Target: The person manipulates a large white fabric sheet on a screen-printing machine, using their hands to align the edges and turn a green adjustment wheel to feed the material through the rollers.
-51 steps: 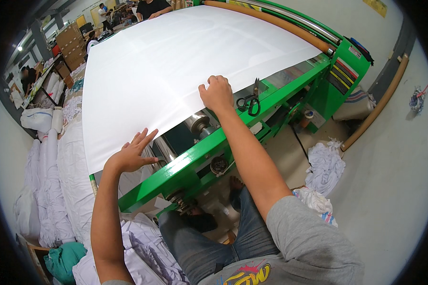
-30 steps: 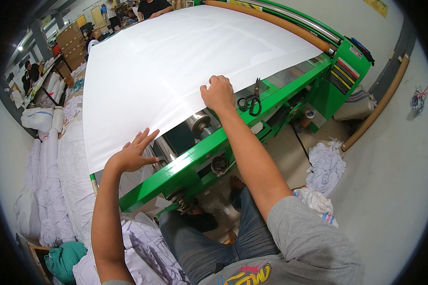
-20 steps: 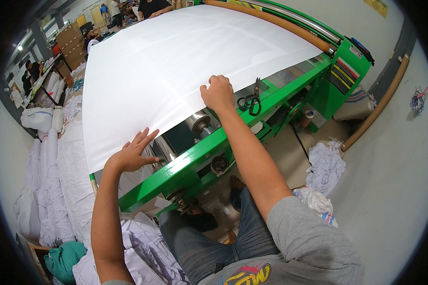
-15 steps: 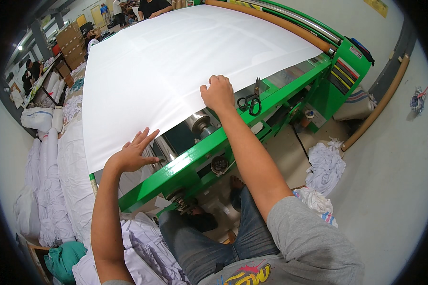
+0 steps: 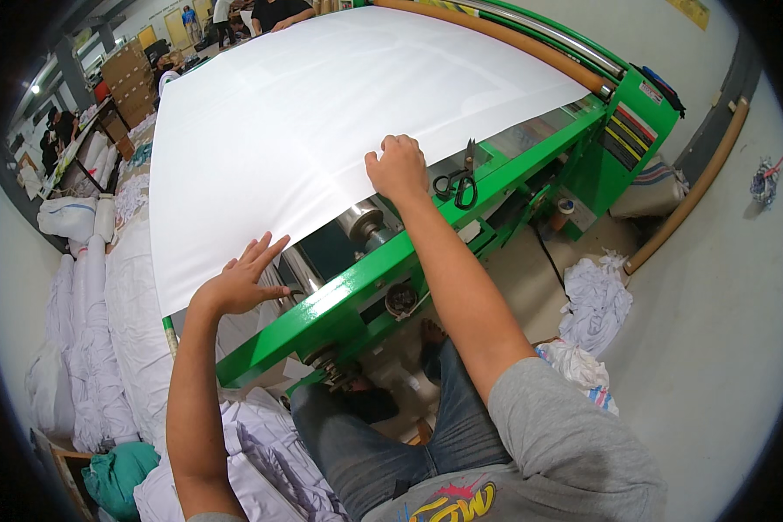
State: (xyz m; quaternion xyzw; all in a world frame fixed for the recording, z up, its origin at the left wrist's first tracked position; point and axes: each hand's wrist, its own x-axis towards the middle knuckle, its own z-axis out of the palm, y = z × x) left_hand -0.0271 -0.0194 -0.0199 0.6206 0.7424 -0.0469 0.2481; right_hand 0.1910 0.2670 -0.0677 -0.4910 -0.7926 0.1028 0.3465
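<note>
A wide white sheet [image 5: 322,113] lies over a green machine [image 5: 531,157] with steel rollers [image 5: 365,219] showing under its near edge. My left hand [image 5: 239,278] rests on that edge at lower left, fingers spread, thumb out over the gap. My right hand [image 5: 396,165] is on the edge further right with fingers curled onto the sheet, gripping it; the fingertips are partly hidden. Black-handled scissors [image 5: 457,184] lie on the machine just right of my right hand.
A co-worker [image 5: 278,17] is at the sheet's far edge. A cardboard tube [image 5: 687,200] leans along the right wall. White fabric bundles [image 5: 593,304] are on the floor; fabric rolls [image 5: 83,348] lie to my left. Stacked boxes [image 5: 126,83] and other people stand further back.
My hands stay in the same places on the sheet, and the view has shifted very slightly. People in the far background have moved about.
</note>
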